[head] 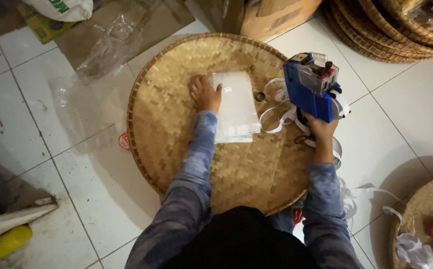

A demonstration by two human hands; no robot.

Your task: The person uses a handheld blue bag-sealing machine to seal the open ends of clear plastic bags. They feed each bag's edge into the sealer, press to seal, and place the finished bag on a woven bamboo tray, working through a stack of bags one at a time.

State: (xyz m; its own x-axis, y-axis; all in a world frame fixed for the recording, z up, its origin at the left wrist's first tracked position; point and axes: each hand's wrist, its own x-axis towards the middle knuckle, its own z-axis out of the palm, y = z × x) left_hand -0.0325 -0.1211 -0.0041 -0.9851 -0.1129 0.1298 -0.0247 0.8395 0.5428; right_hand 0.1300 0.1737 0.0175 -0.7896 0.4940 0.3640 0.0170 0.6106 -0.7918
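One stack of clear bags (235,106) lies on the round woven tray (176,134), and I see my left hand (205,93) pressing flat on its left edge, fingers spread, not gripping. My right hand (320,130) is wrapped tight around the blue label gun (312,85), just beside the stack. I think the slippery bags could slide, or the loose white tape (279,113) could snag under the gun.

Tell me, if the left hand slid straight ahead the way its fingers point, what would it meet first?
Probably only bare woven bamboo: the left hand rests beside the stack of clear bags, fingers pointing toward the far rim of the round tray.
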